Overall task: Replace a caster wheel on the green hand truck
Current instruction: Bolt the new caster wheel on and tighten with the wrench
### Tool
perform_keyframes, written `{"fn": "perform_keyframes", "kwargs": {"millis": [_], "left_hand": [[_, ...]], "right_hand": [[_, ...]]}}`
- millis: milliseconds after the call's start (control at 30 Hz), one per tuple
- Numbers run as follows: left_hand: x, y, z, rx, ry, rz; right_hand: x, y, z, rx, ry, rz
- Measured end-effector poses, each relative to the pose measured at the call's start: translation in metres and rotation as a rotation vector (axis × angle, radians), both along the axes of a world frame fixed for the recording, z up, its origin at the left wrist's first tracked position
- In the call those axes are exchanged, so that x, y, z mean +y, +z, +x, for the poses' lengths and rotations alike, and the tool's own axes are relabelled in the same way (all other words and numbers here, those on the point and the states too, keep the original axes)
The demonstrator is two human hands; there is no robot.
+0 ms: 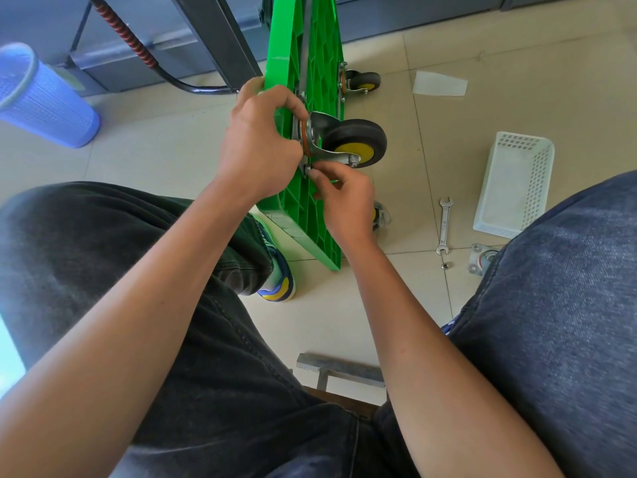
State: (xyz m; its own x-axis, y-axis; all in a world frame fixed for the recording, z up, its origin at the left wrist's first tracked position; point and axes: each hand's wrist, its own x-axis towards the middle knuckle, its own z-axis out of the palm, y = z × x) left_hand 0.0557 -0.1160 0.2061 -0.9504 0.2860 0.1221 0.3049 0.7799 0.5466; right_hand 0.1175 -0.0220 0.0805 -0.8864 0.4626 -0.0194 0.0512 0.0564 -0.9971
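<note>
The green hand truck (303,39) stands on its edge on the tiled floor, its ribbed underside facing right. A caster wheel (355,141) with black tyre and yellow hub sits against that underside at mid height. My left hand (256,139) grips the caster's mounting plate and the deck edge. My right hand (344,198) pinches a small fastener at the plate's lower corner. Another caster (362,81) is mounted farther up the deck. A loose caster (481,258) lies on the floor, partly hidden by my right knee.
An open-ended spanner (443,225) and a small nut (445,266) lie on the tiles to the right. A white perforated basket (513,184) stands beyond them. A blue bin (41,94) is at far left. My knees fill the foreground.
</note>
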Motion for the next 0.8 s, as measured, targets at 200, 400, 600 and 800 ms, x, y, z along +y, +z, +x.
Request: {"fn": "perform_keyframes", "kwargs": {"millis": [200,400,600,800], "left_hand": [[0.0001,0.0004,0.0002,0.0,0.001,-0.005],[0.0003,0.0009,0.0009,-0.006,0.009,-0.011],[0.0003,-0.0003,-0.0004,-0.002,0.005,-0.013],[0.0007,-0.0004,-0.0003,0.019,0.014,-0.024]], "right_hand": [[0.0021,0.0007,-0.0041,-0.057,0.022,-0.006],[0.001,-0.0021,-0.0051,-0.086,0.0,-0.02],[-0.0033,-0.0046,-0.0028,-0.048,-0.068,-0.046],[-0.0036,-0.0035,-0.0013,-0.001,-0.031,-0.05]]}}
